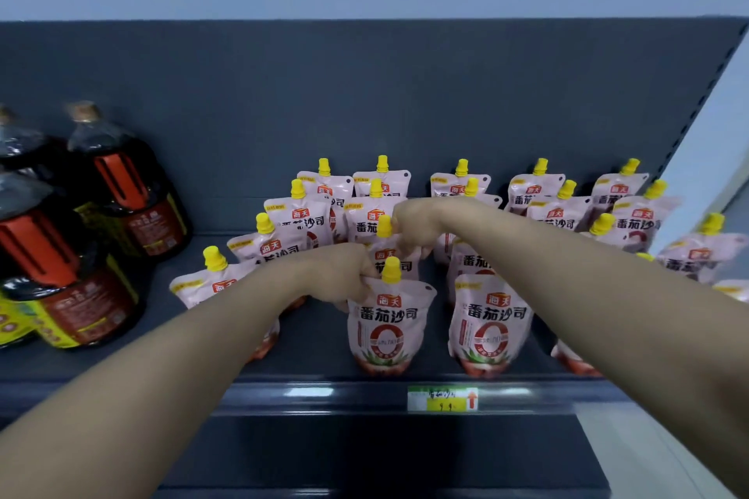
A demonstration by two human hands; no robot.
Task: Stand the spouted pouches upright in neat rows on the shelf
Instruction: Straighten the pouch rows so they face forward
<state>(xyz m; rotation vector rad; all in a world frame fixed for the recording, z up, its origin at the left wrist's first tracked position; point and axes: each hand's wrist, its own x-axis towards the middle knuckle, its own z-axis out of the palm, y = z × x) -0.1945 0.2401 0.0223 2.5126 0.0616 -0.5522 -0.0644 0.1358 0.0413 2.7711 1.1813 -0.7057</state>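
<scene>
Several pink spouted pouches with yellow caps stand in rows on the dark shelf [308,361]. The front pouch [387,328] of the middle row stands upright near the shelf edge; my left hand [344,275] pinches its top left corner. Right behind it stands a second pouch [385,251]; my right hand [413,227] grips its top right corner beside the yellow cap. Another front pouch [488,320] stands upright to the right. My forearms hide parts of the left and right rows.
Large dark oil bottles [69,267] with red handles crowd the shelf's left end. A price tag [442,398] is clipped to the front rail. The grey back panel [364,101] rises behind the pouches; the shelf upright [705,109] bounds the right side.
</scene>
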